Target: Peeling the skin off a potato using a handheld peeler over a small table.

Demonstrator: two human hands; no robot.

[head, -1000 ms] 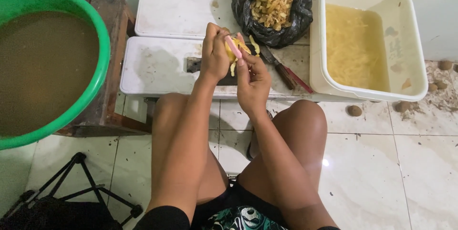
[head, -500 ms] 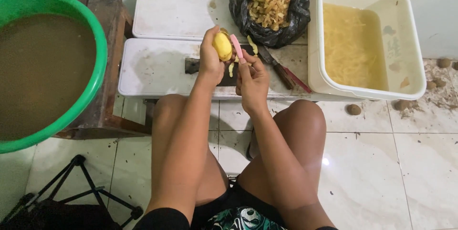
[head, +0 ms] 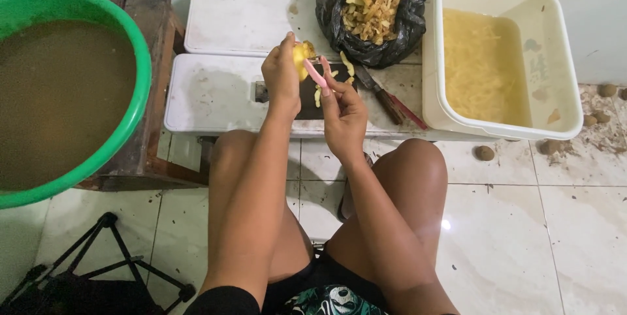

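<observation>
Left hand (head: 279, 73) clenched round yellow potato (head: 302, 54), held above dark cutting board (head: 307, 96) at white tray's (head: 209, 96) right edge. Right hand (head: 343, 112) closed on pink peeler (head: 315, 72); blade laid against potato's right side, handle slanted down-right. Potato just left of right hand. Peel strips (head: 346, 67) scattered on board.
</observation>
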